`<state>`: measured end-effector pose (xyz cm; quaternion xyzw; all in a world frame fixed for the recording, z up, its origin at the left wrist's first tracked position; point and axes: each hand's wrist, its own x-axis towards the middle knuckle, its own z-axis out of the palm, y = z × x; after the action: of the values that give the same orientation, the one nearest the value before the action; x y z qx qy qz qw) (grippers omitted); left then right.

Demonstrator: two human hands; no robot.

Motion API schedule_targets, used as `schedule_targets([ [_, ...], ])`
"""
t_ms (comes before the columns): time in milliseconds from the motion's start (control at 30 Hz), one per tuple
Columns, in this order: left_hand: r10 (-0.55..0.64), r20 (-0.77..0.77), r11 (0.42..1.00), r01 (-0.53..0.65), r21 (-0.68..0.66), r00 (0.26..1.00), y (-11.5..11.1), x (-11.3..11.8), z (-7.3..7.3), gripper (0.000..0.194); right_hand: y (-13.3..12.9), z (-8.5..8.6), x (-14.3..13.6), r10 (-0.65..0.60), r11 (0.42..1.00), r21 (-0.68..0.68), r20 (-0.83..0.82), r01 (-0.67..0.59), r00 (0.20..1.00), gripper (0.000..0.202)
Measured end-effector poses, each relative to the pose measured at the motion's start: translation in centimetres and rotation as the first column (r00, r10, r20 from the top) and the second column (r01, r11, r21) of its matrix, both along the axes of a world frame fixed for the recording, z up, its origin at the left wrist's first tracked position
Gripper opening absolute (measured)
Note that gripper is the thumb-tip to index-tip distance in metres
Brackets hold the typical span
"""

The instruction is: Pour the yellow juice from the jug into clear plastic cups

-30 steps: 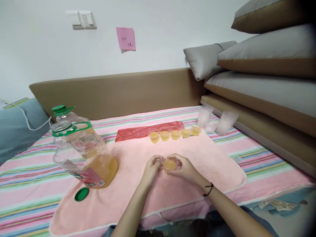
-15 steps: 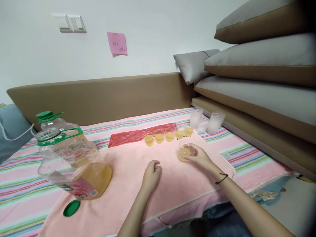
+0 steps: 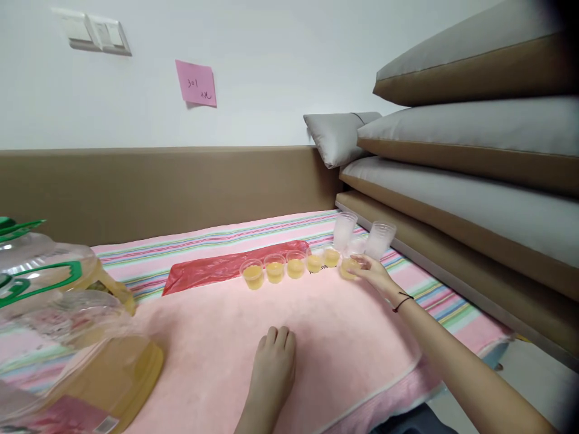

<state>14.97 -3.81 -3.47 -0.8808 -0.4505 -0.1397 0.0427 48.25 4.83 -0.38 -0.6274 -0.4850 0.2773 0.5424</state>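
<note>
My right hand [image 3: 371,274] grips a small clear plastic cup [image 3: 347,269] of yellow drink, at the right end of a row. To its left stand several like cups, the leftmost cup [image 3: 252,277] among them, each partly filled. On the pink towel [image 3: 212,349] rests my left hand [image 3: 274,358], back up, fingers curled in and close together; nothing shows in it. A large clear juice jug [image 3: 113,374] with yellow liquid is at the lower left, partly cut off. Behind it is another jug [image 3: 63,253] with a green handle.
Stacks of clear cups, a taller stack [image 3: 345,229] and another stack [image 3: 380,240], stand just behind my right hand. A red plastic bag [image 3: 203,271] lies behind the row. Piled cushions [image 3: 470,126] rise at the right; a brown headboard [image 3: 158,187] runs along the back.
My right hand has carried the cup away from me to the right end of the row. The view has turned right and closer, pushing the jugs partly out of frame.
</note>
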Motion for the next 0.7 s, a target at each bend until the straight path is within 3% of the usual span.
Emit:
schedule_targets([
  [267,-0.009,0.024,0.999,0.008,0.036,1.0,-0.3,0.0,0.4,0.022,0.5,-1.1,-0.2,0.009,1.0,-0.014,-0.088,-0.01,0.996,0.054],
  [700,-0.021,0.074,1.0,0.021,0.005,0.997,-0.5,-0.7,0.9,0.02,0.6,-2.5,0.1,-0.002,0.999,-0.039,-0.091,-0.001,0.996,0.056],
])
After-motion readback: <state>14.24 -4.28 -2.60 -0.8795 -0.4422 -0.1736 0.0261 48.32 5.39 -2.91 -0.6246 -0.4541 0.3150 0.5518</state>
